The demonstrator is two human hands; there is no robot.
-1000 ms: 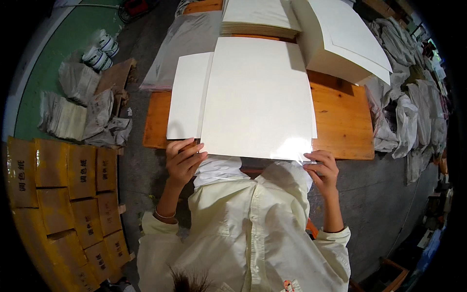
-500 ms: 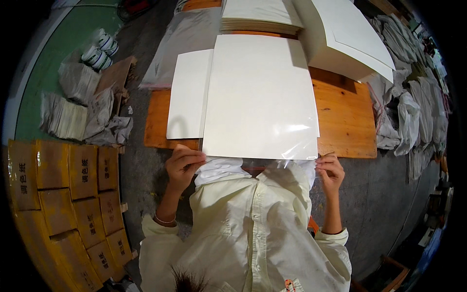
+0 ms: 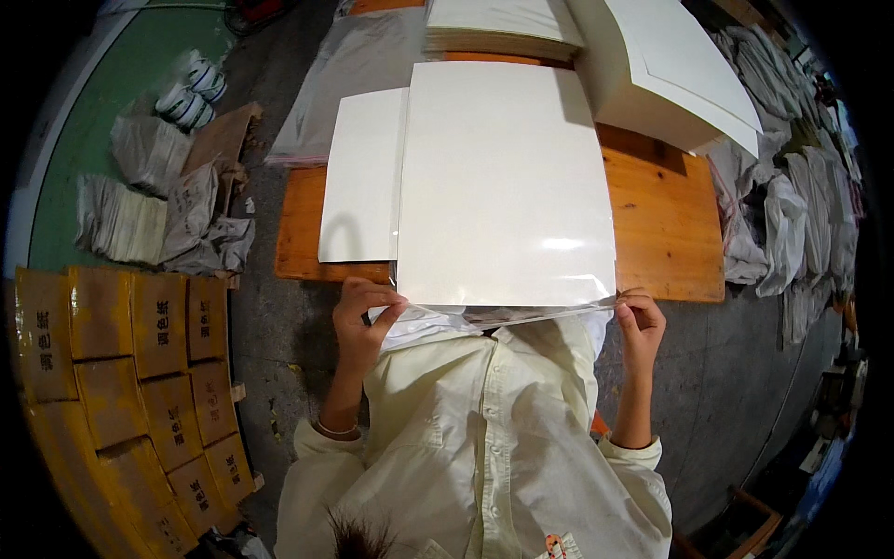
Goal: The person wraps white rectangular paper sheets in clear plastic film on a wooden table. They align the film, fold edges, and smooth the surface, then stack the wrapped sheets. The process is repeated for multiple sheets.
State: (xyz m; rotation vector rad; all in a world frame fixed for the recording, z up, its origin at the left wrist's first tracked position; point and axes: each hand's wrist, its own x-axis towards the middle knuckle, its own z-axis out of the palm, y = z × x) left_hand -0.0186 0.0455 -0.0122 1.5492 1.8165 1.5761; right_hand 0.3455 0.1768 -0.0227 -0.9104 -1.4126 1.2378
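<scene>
One white sheet (image 3: 503,182) in clear sleeve (image 3: 577,288), long axis fore-and-aft; left hand (image 3: 366,315), right hand (image 3: 641,322) pinching sleeve's near corners.

Your left hand (image 3: 365,312) and right hand (image 3: 641,321) each hide one end of the thin clear plastic edge (image 3: 549,316) between them; how it folds there is too small to tell. Just beyond both hands, the large white rectangular sheet (image 3: 503,186) covers the middle of the orange-brown wooden table (image 3: 666,224). Farther out past your right hand, the tall stack of white sheets (image 3: 689,47) is cut off by the top edge. Well left of your left hand, the brown cardboard boxes (image 3: 102,396) fade into the dark rim.
</scene>
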